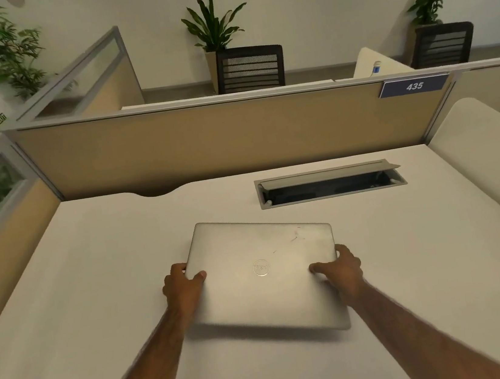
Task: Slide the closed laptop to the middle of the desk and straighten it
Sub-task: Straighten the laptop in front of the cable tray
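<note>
A closed silver laptop (265,270) with a round logo on its lid lies near the middle of the pale desk (96,289), turned slightly clockwise. My left hand (182,289) grips its left edge, thumb on the lid. My right hand (341,268) grips its right edge, thumb on the lid as well. The near edge of the laptop casts a dark shadow on the desk and looks slightly raised.
An open cable tray (330,183) is set into the desk behind the laptop, to the right. A tan partition (220,139) with a sign reading 435 closes the back, another partition (2,228) the left. A curved white divider (484,142) stands at the right.
</note>
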Motion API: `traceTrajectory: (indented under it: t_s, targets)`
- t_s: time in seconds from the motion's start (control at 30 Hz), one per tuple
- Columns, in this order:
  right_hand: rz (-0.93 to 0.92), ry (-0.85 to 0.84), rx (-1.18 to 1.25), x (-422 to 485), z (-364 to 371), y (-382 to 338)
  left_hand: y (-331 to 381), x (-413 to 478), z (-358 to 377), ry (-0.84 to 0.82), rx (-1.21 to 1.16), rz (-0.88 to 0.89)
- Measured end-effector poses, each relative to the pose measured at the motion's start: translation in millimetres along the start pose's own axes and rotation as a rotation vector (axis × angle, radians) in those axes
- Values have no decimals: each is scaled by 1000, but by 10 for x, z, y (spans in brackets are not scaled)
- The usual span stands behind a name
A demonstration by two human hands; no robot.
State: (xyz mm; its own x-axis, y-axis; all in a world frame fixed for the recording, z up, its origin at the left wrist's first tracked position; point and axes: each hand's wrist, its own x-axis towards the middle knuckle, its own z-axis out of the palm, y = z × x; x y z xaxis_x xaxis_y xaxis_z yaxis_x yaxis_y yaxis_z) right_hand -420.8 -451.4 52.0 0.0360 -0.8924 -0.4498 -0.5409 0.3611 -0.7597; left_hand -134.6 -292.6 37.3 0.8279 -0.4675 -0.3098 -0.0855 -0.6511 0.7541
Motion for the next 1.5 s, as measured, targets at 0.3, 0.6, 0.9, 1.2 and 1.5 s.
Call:
traceTrajectory:
  t_s: [0.3, 0.6, 0.9, 1.2, 1.5]
  targets:
    - [-21, -46, -62, 179, 21, -83, -172, -93, 98, 68, -58, -70]
    - [-16, -81, -102, 332, 38, -85, -196, -175, 164, 95, -71, -109]
    - [-2, -78, -131, 395, 77, -38, -289, -239, 223, 101, -43, -135]
    - [0, -74, -164, 473, 90, -28, -255, -253, 247, 97, 45, -143]
    - [-6, -49, -228, 494, 118, -36, -204, -296, 252, 111, 113, -133]
